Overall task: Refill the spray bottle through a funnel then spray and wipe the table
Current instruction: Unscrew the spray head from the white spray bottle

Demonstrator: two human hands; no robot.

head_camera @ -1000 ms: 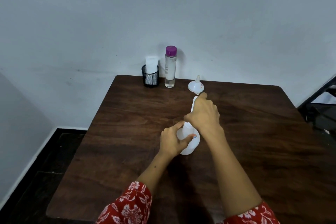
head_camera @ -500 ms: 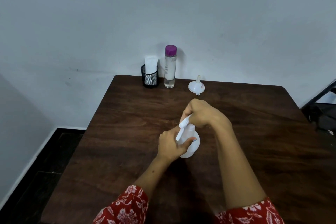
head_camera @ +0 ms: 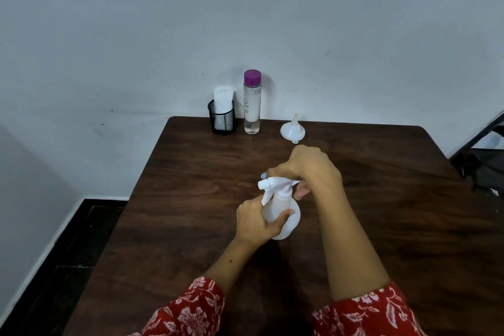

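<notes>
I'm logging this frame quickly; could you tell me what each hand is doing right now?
Left hand: closed around the body of the spray bottle.
Right hand: closed on the bottle's spray head.

Left hand [head_camera: 257, 222] fingers curled in grip, right hand [head_camera: 311, 168] clenched above

Dark wooden table [head_camera: 191, 226], black mesh cup [head_camera: 221, 120], purple-capped clear bottle [head_camera: 252, 106], inverted white funnel [head_camera: 293, 129], white spray bottle [head_camera: 283, 215]

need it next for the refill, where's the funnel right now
In the head view the funnel sits upside down at the table's far edge, right of the purple-capped bottle.
</notes>
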